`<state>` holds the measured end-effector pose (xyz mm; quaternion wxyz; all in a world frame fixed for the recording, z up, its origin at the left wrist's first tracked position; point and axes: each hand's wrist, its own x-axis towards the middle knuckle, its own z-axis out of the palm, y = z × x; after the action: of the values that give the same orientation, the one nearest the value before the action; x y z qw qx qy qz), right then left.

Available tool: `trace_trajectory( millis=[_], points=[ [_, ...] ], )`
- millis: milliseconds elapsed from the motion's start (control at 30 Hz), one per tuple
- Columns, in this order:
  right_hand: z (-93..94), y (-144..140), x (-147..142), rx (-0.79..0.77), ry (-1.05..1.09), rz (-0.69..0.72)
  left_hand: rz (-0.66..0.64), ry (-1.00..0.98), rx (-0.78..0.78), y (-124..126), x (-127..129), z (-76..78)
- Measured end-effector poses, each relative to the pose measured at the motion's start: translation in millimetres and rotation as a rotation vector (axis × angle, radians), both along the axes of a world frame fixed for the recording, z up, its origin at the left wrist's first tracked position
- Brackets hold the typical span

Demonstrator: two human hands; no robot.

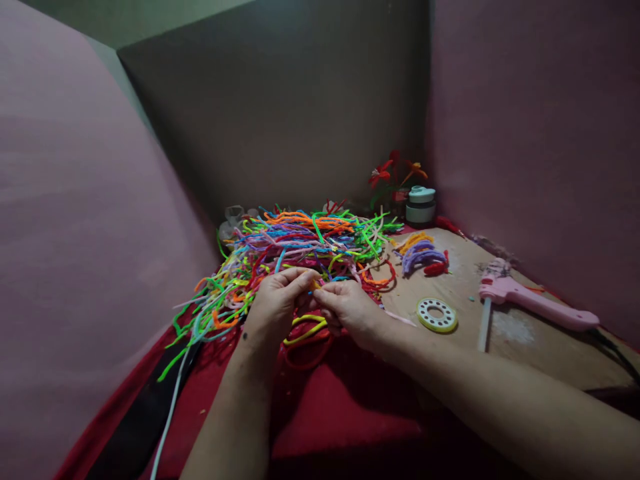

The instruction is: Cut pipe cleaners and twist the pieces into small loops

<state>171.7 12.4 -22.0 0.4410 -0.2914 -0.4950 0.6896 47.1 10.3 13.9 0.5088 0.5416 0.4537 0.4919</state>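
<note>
- Counter, covered with dark red cloth (345,407): carries all work items.
- Flat brown board (463,280): lies on the right part of the counter.
- Tangled heap of multicoloured, fuzzy, stem-like strands (300,240): spreads across the middle and left of the counter; green, orange, pink, blue, purple, red and yellow lengths overlap, and some hang toward the near left.
- Pink plastic glue gun (535,300): lies on its side at the right of the board; a pale, translucent stick points toward the near side, and a dark cord leads off right.
- Left hand (283,290): positioned at the near side of the heap; fingers curled, thumb and fingertips closed on the workpiece.
- Right hand (353,307): directly beside the left hand, fingertips meeting it; fingers bent, thumb and forefinger pinched on the same workpiece.
- Red and orange flower shapes (383,172): stand upright at the rear, beside the container.
- Round, pale green lidded container (421,205): stands at the rear right.
- Yellow and red loops (307,330): lie below the hands, partly covered; exact type unclear.
- White and yellow ring-shaped reel with round holes (437,323): lies flat on the board, between the right hand and the glue gun.
- Bent purple fuzzy pieces (423,258): grouped on the board beside the heap, touching orange ones (415,241).
- Small yellow-orange workpiece (316,285): held between both hands' fingertips, mostly hidden.
</note>
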Motion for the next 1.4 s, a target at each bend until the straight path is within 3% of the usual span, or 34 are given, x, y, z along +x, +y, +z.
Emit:
trace_trajectory(
  millis=[67, 233, 400, 567, 700, 833, 933, 1033, 1233, 1400],
  points=[
    [-0.8, 0, -1, 0.003, 0.013, 0.006, 0.029, -0.004, 0.017, 0, 1, -0.7],
    [-1.8, 0, -2, 0.0, 0.002, 0.027, 0.271, 0.146, 0.055, 3, 4, -5.6],
    [-4.0, -1, -1, -0.019, -0.055, 0.012, 0.321, 0.276, 0.112, 8, 0, -8.0],
    [-2.0, 0, 2, -0.08, -0.043, 0.108, 0.271, 0.218, 0.056, 7, -2, -5.5],
    [2.9, 2, 7, -0.075, 0.046, 0.083, 0.172, 0.119, 0.001, 3, 0, -1.7],
    [3.4, 5, 9, -0.087, 0.063, 0.071, 0.097, 0.132, -0.018, 0, 3, 0.5],
    [1.1, 5, 8, -0.112, 0.088, 0.059, 0.117, 0.229, 0.018, 0, 6, -1.4],
    [-1.3, 6, 6, -0.136, 0.089, 0.017, 0.158, 0.309, 0.084, 1, 9, -5.7],
    [-1.3, 13, 7, -0.147, 0.106, -0.112, 0.198, 0.12, 0.044, 1, 11, -4.3],
    [2.3, 14, 9, -0.181, 0.199, -0.232, 0.118, 0.187, -0.023, -2, 12, -2.5]
  ],
)
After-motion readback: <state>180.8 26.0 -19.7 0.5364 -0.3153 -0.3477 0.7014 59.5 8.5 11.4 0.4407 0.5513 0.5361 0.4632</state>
